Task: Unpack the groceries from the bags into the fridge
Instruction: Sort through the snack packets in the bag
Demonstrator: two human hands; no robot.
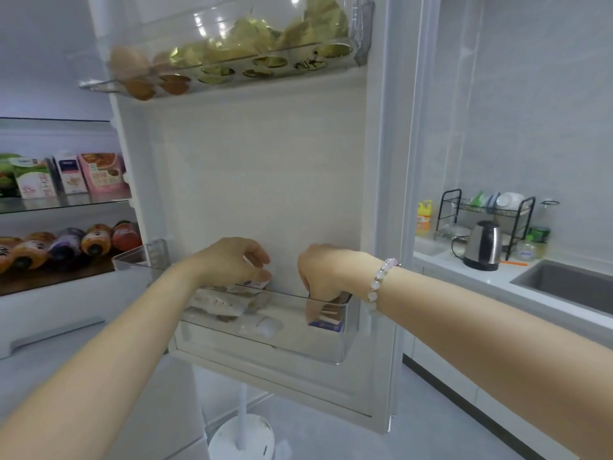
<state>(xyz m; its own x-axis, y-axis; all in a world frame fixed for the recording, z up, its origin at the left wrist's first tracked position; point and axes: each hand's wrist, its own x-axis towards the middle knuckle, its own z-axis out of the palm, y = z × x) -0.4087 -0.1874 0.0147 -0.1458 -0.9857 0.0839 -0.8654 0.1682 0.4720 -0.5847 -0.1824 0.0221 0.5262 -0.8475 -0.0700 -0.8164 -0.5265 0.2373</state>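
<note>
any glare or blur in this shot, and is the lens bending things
Head view: ceiling-light glare spots the upper door shelf; both hands, left and right, look slightly soft; wide-angle distortion bows the fridge door edge and stretches the forearms; lighting is even, shadows faint.

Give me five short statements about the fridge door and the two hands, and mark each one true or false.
1. Both hands are at the lower door bin. True: the left hand is above its left part and the right hand reaches into its right end.
2. The right hand's fingers are down on a dark carton standing in the bin. True.
3. The upper door tray holds only bottles. False: it holds brown eggs and crumpled yellowish wrapping.
4. The beaded bracelet is on the left wrist. False: it is on the right wrist.
5. A metal kettle stands on the counter near the sink. True.
</note>
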